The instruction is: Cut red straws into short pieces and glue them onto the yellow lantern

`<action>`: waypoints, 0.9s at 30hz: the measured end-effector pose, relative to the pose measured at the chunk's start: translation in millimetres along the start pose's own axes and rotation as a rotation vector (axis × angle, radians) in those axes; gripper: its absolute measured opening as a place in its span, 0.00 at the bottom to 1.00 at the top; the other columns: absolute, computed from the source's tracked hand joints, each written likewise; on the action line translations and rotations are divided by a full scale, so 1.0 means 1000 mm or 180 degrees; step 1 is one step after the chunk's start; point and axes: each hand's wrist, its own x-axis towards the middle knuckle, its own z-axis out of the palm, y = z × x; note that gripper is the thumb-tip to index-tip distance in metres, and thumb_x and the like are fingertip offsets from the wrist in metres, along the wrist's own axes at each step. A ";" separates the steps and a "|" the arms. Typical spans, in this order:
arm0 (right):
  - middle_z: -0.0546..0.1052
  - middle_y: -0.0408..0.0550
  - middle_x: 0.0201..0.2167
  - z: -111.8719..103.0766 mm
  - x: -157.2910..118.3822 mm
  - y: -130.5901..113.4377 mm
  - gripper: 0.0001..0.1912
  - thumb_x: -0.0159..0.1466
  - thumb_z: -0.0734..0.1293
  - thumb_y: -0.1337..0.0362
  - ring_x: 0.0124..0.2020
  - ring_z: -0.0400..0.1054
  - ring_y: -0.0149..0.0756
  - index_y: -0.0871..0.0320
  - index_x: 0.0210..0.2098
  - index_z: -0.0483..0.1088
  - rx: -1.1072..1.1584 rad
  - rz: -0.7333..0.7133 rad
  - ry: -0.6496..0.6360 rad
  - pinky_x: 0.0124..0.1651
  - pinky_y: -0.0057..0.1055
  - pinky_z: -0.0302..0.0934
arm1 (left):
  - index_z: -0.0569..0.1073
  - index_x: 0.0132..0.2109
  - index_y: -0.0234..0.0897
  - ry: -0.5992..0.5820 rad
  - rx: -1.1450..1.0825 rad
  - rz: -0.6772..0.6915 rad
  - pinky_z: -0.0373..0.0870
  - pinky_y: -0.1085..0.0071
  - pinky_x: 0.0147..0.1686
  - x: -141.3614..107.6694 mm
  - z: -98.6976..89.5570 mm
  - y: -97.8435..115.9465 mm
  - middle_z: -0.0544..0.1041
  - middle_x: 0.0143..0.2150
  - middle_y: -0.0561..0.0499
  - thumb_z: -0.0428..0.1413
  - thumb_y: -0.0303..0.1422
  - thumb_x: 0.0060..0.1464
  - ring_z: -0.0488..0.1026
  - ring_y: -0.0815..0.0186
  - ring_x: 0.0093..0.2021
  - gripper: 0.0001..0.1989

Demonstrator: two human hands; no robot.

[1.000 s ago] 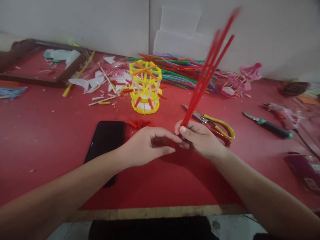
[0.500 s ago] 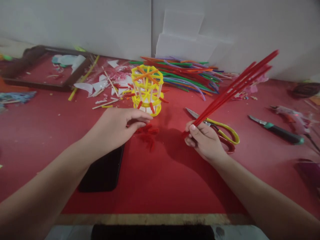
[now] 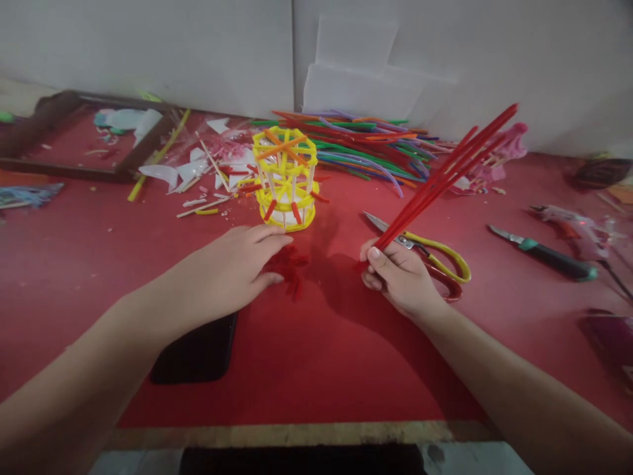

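Note:
In my right hand is a bundle of long red pipe cleaners, gripped near the lower end and slanting up to the right. My left hand is open, its thumb and fingers apart, over the left side of a small pile of short red pipe cleaner pieces; part of the pile is hidden by the fingers. Just behind that hand stands a round two-tiered frame of yellow pipe cleaners and pale sticks, with an orange cross on top and red pieces sticking out around its middle.
Scissors with yellow and red handles lie beside my right hand. Farther right are a green-and-black knife and a glue gun. A black phone lies under my left forearm. Coloured pipe cleaners and a brown tray are at the back.
My left hand has lowered toward the red pieces and its thumb and fingers have spread. My right hand still holds the bundle. The whole view has shifted slightly.

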 end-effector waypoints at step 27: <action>0.62 0.35 0.19 -0.001 0.000 0.001 0.16 0.62 0.69 0.50 0.17 0.54 0.22 0.57 0.31 0.70 -0.0096 0.0013 -0.0069 0.22 0.25 0.48 | 0.74 0.53 0.38 0.0043 -0.0298 0.0298 0.68 0.56 0.51 0.015 0.024 0.039 0.74 0.50 0.43 0.54 0.39 0.61 0.71 0.53 0.50 0.16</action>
